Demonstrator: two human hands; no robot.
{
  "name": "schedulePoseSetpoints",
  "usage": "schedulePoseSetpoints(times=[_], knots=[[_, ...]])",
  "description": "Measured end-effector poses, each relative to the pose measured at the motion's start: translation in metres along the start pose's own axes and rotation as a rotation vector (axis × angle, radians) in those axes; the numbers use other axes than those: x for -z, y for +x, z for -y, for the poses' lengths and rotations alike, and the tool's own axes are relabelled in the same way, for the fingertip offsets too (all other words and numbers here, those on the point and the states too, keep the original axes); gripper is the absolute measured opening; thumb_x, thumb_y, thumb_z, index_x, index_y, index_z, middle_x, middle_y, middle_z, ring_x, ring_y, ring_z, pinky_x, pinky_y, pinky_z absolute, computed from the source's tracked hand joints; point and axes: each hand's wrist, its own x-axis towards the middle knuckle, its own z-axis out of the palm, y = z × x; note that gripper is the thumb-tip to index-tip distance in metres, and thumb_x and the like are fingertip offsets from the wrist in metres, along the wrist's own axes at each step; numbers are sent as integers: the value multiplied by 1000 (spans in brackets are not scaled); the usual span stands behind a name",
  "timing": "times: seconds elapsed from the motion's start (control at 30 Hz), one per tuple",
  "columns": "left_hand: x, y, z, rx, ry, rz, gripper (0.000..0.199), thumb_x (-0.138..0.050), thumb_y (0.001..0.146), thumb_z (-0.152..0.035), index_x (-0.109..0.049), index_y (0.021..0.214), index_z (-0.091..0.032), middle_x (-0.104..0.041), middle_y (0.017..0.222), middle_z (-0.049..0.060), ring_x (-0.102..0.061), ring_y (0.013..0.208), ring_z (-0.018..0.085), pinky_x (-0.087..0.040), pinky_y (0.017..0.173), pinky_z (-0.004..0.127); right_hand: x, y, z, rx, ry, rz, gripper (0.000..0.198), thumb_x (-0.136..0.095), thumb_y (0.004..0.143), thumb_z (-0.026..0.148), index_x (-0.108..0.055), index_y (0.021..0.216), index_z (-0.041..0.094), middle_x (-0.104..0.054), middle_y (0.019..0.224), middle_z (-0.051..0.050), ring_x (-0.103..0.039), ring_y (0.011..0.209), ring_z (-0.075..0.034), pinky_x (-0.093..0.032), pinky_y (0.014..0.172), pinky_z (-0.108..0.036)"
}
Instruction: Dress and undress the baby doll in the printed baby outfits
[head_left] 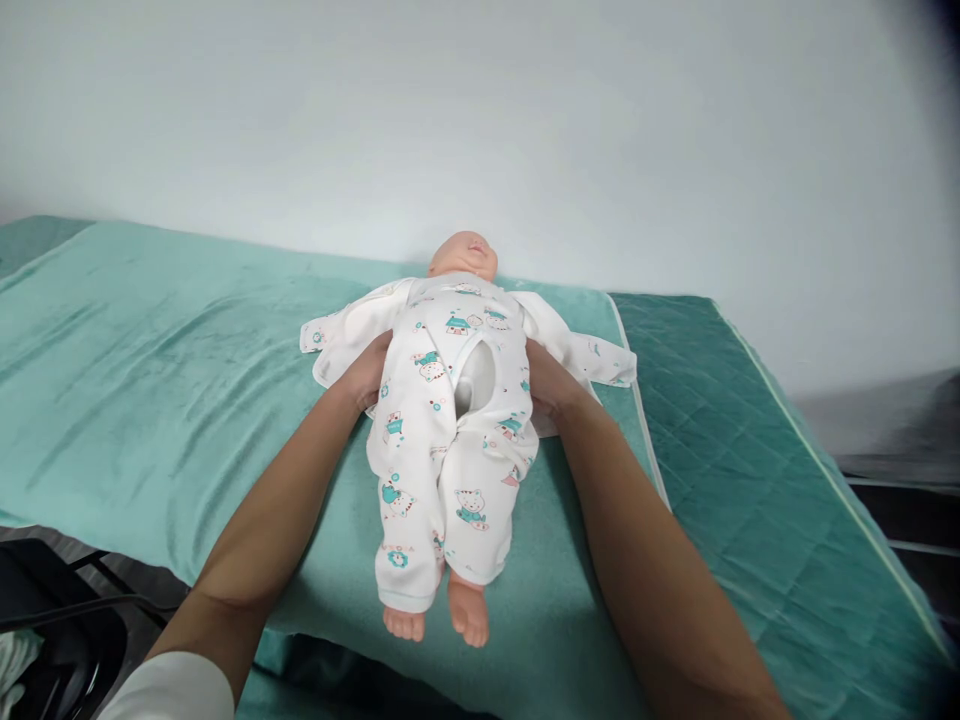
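A baby doll [465,256] lies on its back, head toward the wall and bare feet toward me. It wears white printed split-crotch pants [480,500] pulled high over its torso. A white baby jacket [551,322] is spread beneath it, sleeves out to both sides. My left hand [373,372] reaches under the doll's side at the left, and my right hand [546,378] does the same at the right. The fingers of both hands are hidden behind the doll and cloth, so their grip does not show.
A light green sheet [135,380] covers the bed, with a darker quilted green pad [720,450] at the right. A pale wall [480,130] rises behind. At the lower left stands a black object [75,620] with a cable across it.
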Motion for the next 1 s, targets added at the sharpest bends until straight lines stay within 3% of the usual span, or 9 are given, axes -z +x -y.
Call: schedulePoseSetpoints(times=[0.23,0.5,0.8,1.0], knots=[[-1,2,2,-19,5,-16,29,-75,74,-43,-75,93,-21,-76,80,6,-71,105,32,-57,93,43,3,4,-8,-9,26,-49,43,-83,63,45,-76,100,24,-80,94,-6,-73,100,-31,-60,86,-45],[-15,-4,-6,-49,5,-49,36,-74,68,-48,-75,94,-23,-78,85,7,-70,112,37,-57,95,48,-9,1,-1,45,73,-138,42,-86,55,47,-75,88,23,-80,92,-7,-71,101,-30,-59,88,-44],[-18,-4,-3,6,-30,-120,40,-70,71,-51,-76,98,-23,-77,78,6,-70,108,36,-58,94,48,-9,2,-5,91,-96,-244,40,-81,58,54,-71,77,21,-76,84,-4,-69,88,-26,-56,86,-40],[-16,-3,-3,-17,-2,-134,34,-68,75,-49,-76,95,-23,-76,78,5,-69,108,35,-57,92,44,-1,2,-6,199,-336,-246,29,-67,75,48,-69,74,20,-76,84,-4,-65,89,-26,-53,86,-40]])
